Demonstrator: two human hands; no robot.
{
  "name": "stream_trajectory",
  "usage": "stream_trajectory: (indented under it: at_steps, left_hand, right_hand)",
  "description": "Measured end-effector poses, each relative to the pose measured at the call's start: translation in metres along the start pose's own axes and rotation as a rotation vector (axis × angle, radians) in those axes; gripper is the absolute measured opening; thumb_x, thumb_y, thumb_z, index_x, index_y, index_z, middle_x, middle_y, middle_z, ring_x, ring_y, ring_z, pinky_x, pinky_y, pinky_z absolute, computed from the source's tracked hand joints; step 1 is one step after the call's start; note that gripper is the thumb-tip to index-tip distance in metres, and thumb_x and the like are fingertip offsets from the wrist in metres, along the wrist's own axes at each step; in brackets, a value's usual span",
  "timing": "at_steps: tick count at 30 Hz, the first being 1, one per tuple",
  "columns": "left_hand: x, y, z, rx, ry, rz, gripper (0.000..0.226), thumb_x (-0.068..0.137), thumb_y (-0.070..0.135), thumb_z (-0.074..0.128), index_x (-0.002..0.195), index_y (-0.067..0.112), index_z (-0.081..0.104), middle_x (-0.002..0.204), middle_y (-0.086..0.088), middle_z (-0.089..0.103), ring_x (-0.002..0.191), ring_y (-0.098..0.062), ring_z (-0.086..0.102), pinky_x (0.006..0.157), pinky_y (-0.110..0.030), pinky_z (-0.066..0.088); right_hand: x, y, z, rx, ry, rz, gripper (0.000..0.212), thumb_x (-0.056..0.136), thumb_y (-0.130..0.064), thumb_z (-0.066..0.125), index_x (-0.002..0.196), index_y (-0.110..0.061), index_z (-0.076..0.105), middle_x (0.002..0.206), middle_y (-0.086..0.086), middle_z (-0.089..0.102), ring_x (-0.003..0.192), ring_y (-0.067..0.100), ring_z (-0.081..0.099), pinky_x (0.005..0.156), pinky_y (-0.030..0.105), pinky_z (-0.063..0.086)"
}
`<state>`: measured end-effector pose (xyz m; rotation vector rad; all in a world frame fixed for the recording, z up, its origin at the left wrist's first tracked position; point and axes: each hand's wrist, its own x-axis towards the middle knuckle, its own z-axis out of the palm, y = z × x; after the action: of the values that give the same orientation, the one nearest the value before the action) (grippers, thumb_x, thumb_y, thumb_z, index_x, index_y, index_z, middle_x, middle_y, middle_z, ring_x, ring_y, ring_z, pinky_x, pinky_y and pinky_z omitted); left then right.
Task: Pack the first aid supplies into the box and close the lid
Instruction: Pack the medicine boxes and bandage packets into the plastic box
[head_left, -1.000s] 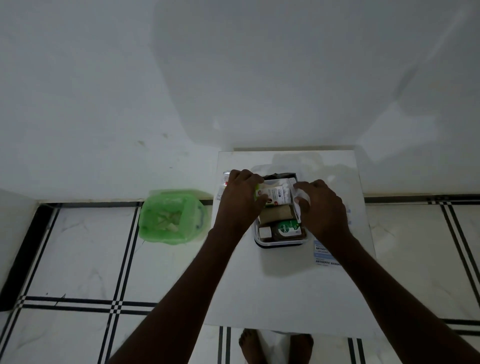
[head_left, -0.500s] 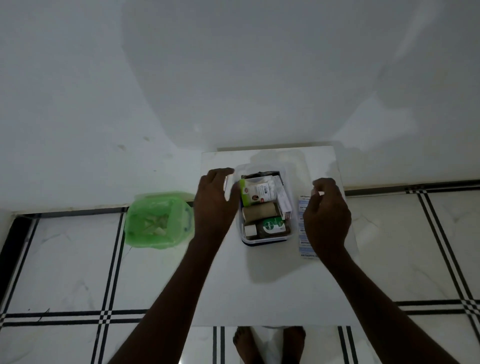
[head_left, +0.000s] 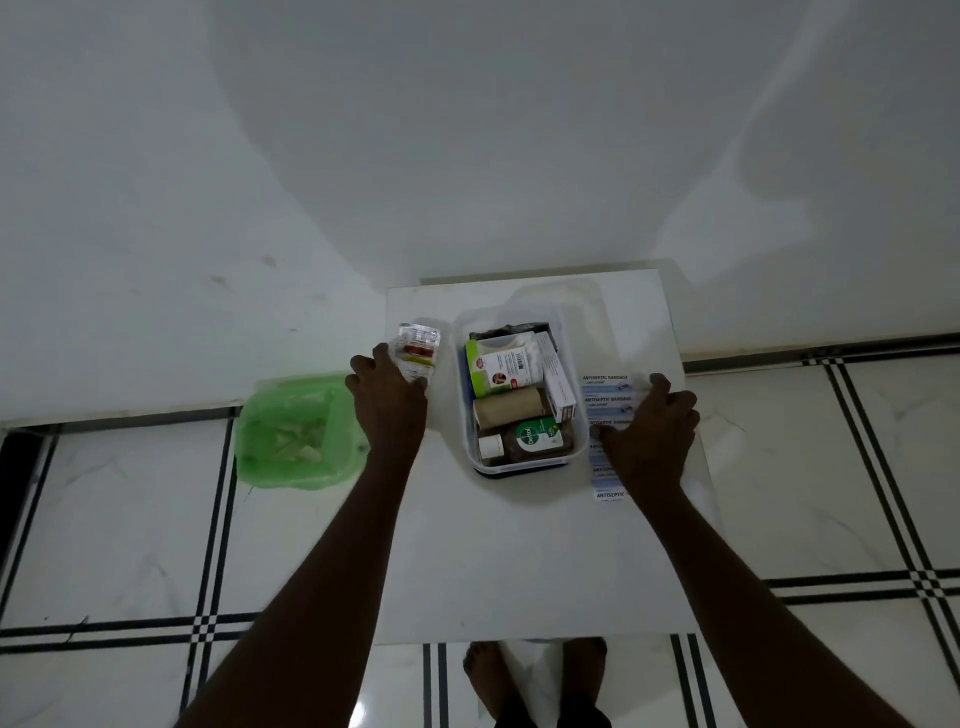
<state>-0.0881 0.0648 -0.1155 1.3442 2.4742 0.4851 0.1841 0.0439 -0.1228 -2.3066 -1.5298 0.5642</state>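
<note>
A clear plastic box (head_left: 464, 332) stands open on a white table (head_left: 519, 561), holding a brown Dettol bottle (head_left: 530, 441), a tan bandage roll (head_left: 509, 408), a green-edged packet (head_left: 498, 366) and a slim white carton (head_left: 558, 387). Left of the box lie pill strips (head_left: 418, 351); my left hand (head_left: 387, 400) rests on their near edge, fingers spread. Right of the box lies a strip of antiseptic bandages (head_left: 608, 392). My right hand (head_left: 649, 439) lies over its middle, thumb and fingers touching it. A clear lid (head_left: 587, 296) lies behind the box.
A bin lined with a green bag (head_left: 291, 431) stands on the tiled floor left of the table. A white wall rises right behind the table. My bare feet (head_left: 535, 680) show under the table's near edge.
Both hands have left the box and moved outward: the left onto the pill strips, the right down onto the bandage strip. The packet they pressed now lies in the box.
</note>
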Motion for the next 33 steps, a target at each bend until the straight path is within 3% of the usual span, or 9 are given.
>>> stream_trajectory:
  at_steps: [4, 8, 11, 15, 19, 22, 26, 30, 33]
  left_hand:
    - [0.007, 0.0, -0.004, 0.038, -0.028, -0.012, 0.054, 0.072, 0.023, 0.08, 0.117, 0.002, 0.057, 0.114, -0.024, 0.056, 0.104, -0.043, 0.054, 0.083, -0.046, 0.046]
    - [0.004, 0.0, -0.009, -0.043, -0.026, -0.021, 0.051, 0.068, 0.023, 0.084, 0.109, 0.004, 0.061, 0.108, -0.02, 0.063, 0.099, -0.038, 0.06, 0.078, -0.04, 0.046]
    - [-0.002, 0.001, -0.012, -0.265, -0.061, -0.118, 0.035, 0.07, 0.025, 0.084, 0.096, 0.008, 0.069, 0.092, -0.012, 0.075, 0.086, -0.03, 0.071, 0.076, -0.033, 0.051]
    - [-0.026, 0.006, -0.033, -0.651, -0.018, -0.242, 0.021, 0.077, 0.026, 0.078, 0.091, 0.012, 0.071, 0.074, -0.009, 0.075, 0.057, -0.021, 0.069, 0.072, -0.047, 0.061]
    - [-0.062, 0.029, -0.068, -0.904, 0.061, -0.291, 0.016, 0.085, 0.014, 0.073, 0.099, 0.006, 0.074, 0.08, -0.01, 0.076, 0.061, -0.02, 0.073, 0.067, -0.038, 0.062]
    - [-0.091, 0.053, -0.08, -1.009, -0.081, -0.316, 0.012, 0.086, 0.007, 0.071, 0.096, 0.001, 0.074, 0.083, -0.013, 0.076, 0.063, -0.02, 0.075, 0.061, -0.031, 0.062]
    - [-0.12, 0.075, -0.063, -0.661, -0.189, -0.227, 0.017, 0.081, 0.023, 0.076, 0.094, 0.011, 0.075, 0.078, -0.007, 0.078, 0.064, -0.017, 0.075, 0.065, -0.036, 0.062]
    - [-0.133, 0.085, -0.057, -0.223, -0.12, -0.086, 0.04, 0.082, 0.039, 0.072, 0.118, 0.025, 0.061, 0.1, 0.001, 0.077, 0.094, -0.019, 0.072, 0.078, -0.03, 0.054]
    - [-0.137, 0.083, -0.06, -0.136, -0.104, 0.013, 0.037, 0.086, 0.044, 0.068, 0.117, 0.026, 0.063, 0.101, 0.002, 0.077, 0.093, -0.019, 0.071, 0.073, -0.027, 0.049]
  right_hand:
    - [0.001, -0.001, -0.003, 0.112, 0.026, 0.014, 0.092, 0.06, -0.014, 0.09, 0.136, 0.001, 0.04, 0.123, 0.029, 0.05, 0.114, 0.043, 0.048, 0.093, 0.045, 0.044]
    - [0.001, 0.0, -0.004, 0.18, 0.069, 0.059, 0.065, 0.067, -0.006, 0.081, 0.125, 0.003, 0.051, 0.115, 0.027, 0.061, 0.107, 0.042, 0.058, 0.088, 0.04, 0.046]
    - [0.001, -0.002, -0.011, 0.242, 0.084, 0.078, 0.043, 0.074, -0.007, 0.077, 0.111, 0.002, 0.06, 0.102, 0.022, 0.07, 0.092, 0.037, 0.067, 0.073, 0.031, 0.046]
    - [0.005, -0.006, -0.025, 0.281, 0.069, 0.074, 0.031, 0.075, -0.014, 0.077, 0.102, -0.001, 0.068, 0.097, 0.02, 0.073, 0.09, 0.036, 0.069, 0.073, 0.029, 0.043]
    - [0.009, -0.017, -0.047, 0.265, 0.096, 0.026, 0.026, 0.08, -0.019, 0.075, 0.098, -0.001, 0.072, 0.096, 0.02, 0.073, 0.091, 0.037, 0.067, 0.074, 0.026, 0.037]
    - [0.006, -0.028, -0.07, 0.263, 0.187, -0.049, 0.025, 0.084, -0.02, 0.071, 0.101, -0.002, 0.07, 0.098, 0.017, 0.071, 0.094, 0.035, 0.064, 0.075, 0.025, 0.035]
    - [0.007, -0.043, -0.098, 0.307, 0.206, -0.201, 0.017, 0.085, -0.021, 0.068, 0.087, -0.004, 0.066, 0.08, 0.005, 0.066, 0.072, 0.023, 0.061, 0.064, 0.028, 0.039]
    - [0.0, -0.059, -0.115, 0.419, 0.114, -0.347, 0.017, 0.086, -0.018, 0.068, 0.091, -0.002, 0.068, 0.088, 0.012, 0.074, 0.078, 0.025, 0.069, 0.068, 0.038, 0.056]
    - [-0.008, -0.069, -0.116, 0.522, -0.014, -0.288, 0.017, 0.085, -0.018, 0.07, 0.098, -0.007, 0.07, 0.093, 0.009, 0.074, 0.084, 0.022, 0.07, 0.075, 0.038, 0.058]
